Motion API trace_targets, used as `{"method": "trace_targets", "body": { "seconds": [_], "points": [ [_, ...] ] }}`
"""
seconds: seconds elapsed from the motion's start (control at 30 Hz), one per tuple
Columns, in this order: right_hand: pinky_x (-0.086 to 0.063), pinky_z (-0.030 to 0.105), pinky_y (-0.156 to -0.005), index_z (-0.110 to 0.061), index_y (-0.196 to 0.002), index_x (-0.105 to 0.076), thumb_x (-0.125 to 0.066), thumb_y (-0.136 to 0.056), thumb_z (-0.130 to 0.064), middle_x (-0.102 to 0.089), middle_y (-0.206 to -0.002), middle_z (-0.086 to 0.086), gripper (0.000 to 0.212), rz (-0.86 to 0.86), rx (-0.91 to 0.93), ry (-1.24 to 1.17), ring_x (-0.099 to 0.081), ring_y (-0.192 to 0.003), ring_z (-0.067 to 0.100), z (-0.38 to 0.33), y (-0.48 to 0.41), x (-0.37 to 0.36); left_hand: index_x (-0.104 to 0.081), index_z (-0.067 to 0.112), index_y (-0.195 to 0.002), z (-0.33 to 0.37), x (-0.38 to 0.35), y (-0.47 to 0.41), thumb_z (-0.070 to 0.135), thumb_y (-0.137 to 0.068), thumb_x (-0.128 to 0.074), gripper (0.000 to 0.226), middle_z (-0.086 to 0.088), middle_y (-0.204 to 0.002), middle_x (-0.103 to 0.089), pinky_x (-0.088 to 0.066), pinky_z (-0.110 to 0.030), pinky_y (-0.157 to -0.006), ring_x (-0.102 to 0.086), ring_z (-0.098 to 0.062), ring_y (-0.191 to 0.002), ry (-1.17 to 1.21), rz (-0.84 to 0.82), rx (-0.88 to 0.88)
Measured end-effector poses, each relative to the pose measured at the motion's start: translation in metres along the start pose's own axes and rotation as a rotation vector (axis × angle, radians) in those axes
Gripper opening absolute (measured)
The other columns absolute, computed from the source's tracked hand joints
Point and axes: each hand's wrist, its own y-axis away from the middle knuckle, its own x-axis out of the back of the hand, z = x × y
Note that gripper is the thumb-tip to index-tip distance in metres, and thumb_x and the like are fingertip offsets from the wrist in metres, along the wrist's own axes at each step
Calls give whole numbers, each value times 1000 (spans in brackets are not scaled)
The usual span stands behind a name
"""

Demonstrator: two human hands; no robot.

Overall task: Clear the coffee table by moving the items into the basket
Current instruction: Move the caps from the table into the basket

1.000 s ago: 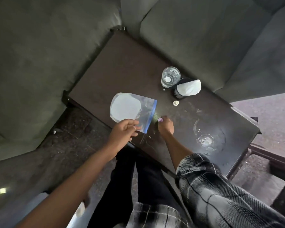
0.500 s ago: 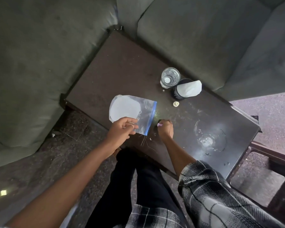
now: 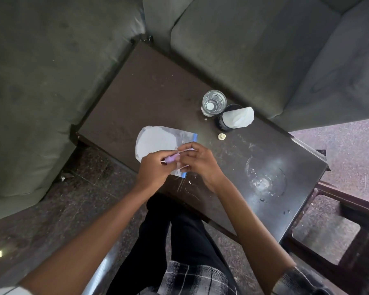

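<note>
Head view: your left hand (image 3: 156, 170) pinches a small lilac piece (image 3: 171, 159); your right hand (image 3: 202, 165) pinches the clear blue-zip plastic bag (image 3: 158, 140) open at the tabletop's (image 3: 158, 86) six o'clock, probably for bagging.

A single wide-angle view, worn on the person's head, looks forward and steeply down. The dark coffee table (image 3: 158, 86) lies close below at centre. The left forearm (image 3: 94, 231) and right forearm (image 3: 254, 220) enter from the bottom edge. Sofa cushions (image 3: 243, 50) bend around the top.
</note>
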Motion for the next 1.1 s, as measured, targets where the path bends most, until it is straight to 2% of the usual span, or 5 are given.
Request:
{"method": "trace_targets", "body": {
  "seconds": [0.2,0.4,0.67,0.83,1.1],
  "points": [
    [-46,38,-81,-10,-105,-61,-49,-89,-19,-57,-118,15,23,522,-10,835,-54,-102,31,29,-77,64,-60,14,-108,1,6,-4,27,-90,-59,22,-3,-92,-70,-54,-24,-67,-70,-12,-74,178,18,171],
    [-37,44,-99,-8,-123,-54,-48,-89,-2,-39,-132,16,35,433,-48,1455,-46,-116,35,55,-123,100,-55,14,-106,-9,5,-5,30,-92,-55,21,-4,-96,-71,-53,-30,-78,-70,-16,-82,209,-19,236],
    [-35,31,-66,-7,-110,-58,-41,-85,-10,-61,-104,13,30,685,-53,957,-51,-83,30,66,-114,96,-57,12,-108,-16,8,-3,29,-92,-55,23,-1,-97,-71,-52,-32,-81,-69,-18,-86,176,-50,243],
    [-49,33,-90,-4,-108,-68,-48,-74,7,-66,-113,15,41,717,64,551,-61,-104,30,60,-72,79,-61,16,-101,-2,7,2,27,-94,-53,15,3,-90,-70,-52,-16,-66,-67,-11,-74,226,-69,196],
    [-56,26,-63,-17,-87,-68,-53,-81,11,-66,-75,3,32,775,258,-233,-65,-61,16,37,69,25,-61,23,-82,24,23,35,28,-91,-58,11,4,-75,-58,-47,-23,-65,-54,-10,-66,285,-107,45]
  ]
}}
